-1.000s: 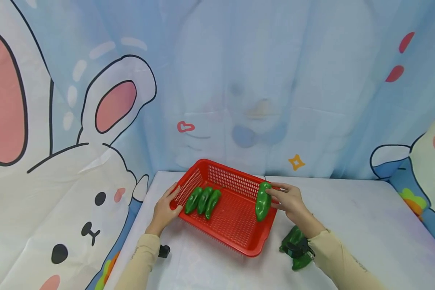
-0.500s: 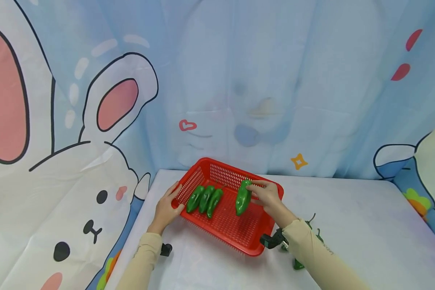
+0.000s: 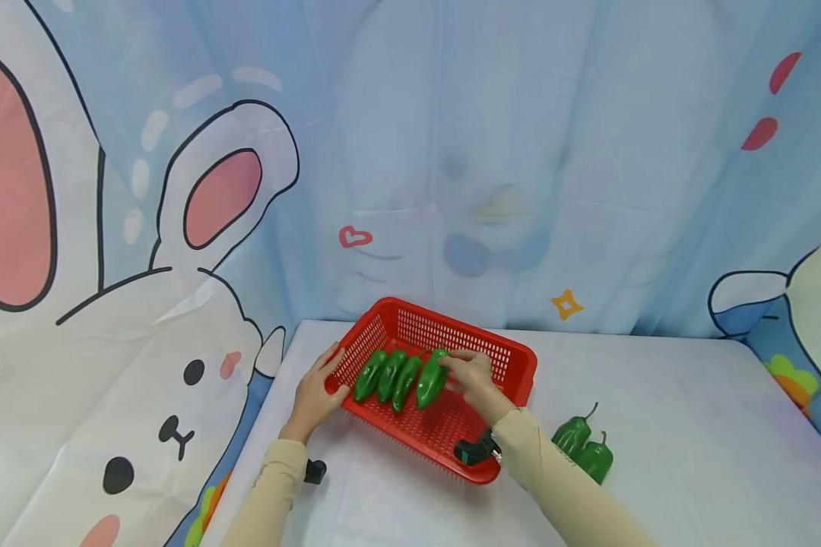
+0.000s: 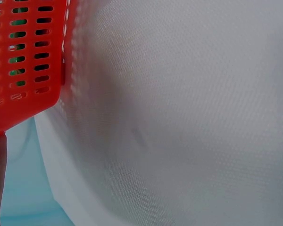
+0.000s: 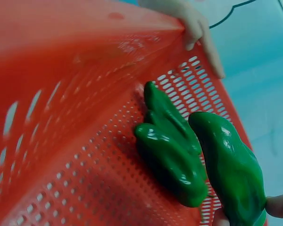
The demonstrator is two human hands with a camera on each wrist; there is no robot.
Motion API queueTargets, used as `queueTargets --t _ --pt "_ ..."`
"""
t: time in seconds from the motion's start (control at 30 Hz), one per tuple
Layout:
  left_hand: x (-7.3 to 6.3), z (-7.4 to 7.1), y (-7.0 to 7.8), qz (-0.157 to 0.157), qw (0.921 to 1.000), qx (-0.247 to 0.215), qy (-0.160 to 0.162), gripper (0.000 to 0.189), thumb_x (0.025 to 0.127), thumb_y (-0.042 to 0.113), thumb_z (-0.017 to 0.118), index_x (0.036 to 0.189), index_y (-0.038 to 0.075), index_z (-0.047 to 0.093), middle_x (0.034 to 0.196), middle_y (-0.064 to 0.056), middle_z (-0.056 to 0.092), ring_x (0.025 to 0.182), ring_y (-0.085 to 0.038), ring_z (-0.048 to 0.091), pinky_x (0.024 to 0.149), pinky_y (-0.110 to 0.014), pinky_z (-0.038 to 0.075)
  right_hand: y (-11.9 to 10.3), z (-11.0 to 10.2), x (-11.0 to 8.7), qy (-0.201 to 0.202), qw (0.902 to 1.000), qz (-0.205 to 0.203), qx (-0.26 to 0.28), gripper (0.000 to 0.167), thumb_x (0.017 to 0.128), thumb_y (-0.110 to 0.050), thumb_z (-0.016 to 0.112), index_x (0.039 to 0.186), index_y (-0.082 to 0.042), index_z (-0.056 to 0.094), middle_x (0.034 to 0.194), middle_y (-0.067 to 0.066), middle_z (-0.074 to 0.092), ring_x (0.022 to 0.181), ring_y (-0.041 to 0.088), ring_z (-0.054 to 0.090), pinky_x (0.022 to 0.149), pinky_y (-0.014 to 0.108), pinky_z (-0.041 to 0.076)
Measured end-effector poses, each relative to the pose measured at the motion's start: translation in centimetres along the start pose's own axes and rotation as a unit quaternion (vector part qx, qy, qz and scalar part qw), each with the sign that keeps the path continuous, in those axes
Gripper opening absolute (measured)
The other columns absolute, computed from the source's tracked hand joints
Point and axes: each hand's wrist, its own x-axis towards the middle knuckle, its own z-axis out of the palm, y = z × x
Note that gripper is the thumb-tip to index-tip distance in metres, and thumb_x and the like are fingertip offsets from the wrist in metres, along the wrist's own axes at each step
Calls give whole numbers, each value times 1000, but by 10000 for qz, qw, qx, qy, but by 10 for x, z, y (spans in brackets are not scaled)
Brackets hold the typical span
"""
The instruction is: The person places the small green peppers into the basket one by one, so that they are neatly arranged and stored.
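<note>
A red plastic basket [image 3: 499,346] with slotted walls stands at an angle on the white table. My left hand [image 3: 312,396] grips its left end, fingers over the rim. Inside the basket, at its left end, three green peppers [image 3: 388,377] lie side by side. Just right of them my right hand [image 3: 470,377] pinches another green pepper [image 3: 429,384] near its upper end, between thumb and fingers. In the right wrist view this held pepper [image 5: 231,165] hangs over the basket floor; whether its tip touches the floor I cannot tell.
Two green peppers with stems [image 3: 572,434] lie on the table [image 3: 698,425] right of the basket, partly hidden by my right sleeve [image 3: 554,471]. A printed curtain [image 3: 410,152] hangs behind the table and along its left side.
My right hand has carried the pepper leftward from the basket's right end to beside the three lying peppers, and lowered it. The left hand keeps its grip on the basket.
</note>
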Motion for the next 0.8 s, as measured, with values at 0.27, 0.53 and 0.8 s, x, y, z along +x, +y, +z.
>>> queueTargets --t 0.27,0.53,0.8 --pt "-1 0 0 196 9997 -25 131 66 76 8 67 140 2 54 149 -12 47 131 -34 49 98 -55 46 13 14 6 115 9997 204 73 42 91 -7 65 128 9 54 120 27 56 72 14 65 75 43 59" --pt "1 2 -4 185 9998 -38 97 66 76 8 67 141 3 53 150 -10 46 132 -32 49 98 -54 47 17 23 17 307 9980 530 161 46 89 -6 65 130 8 50 125 24 51 84 22 63 78 45 58" --pt "1 0 -3 111 9999 -86 29 67 77 9 66 142 4 52 151 -10 45 134 -32 47 99 -53 46 20 32 28 585 9961 655 -94 38 87 -4 67 120 5 51 120 21 50 94 27 57 78 48 57"
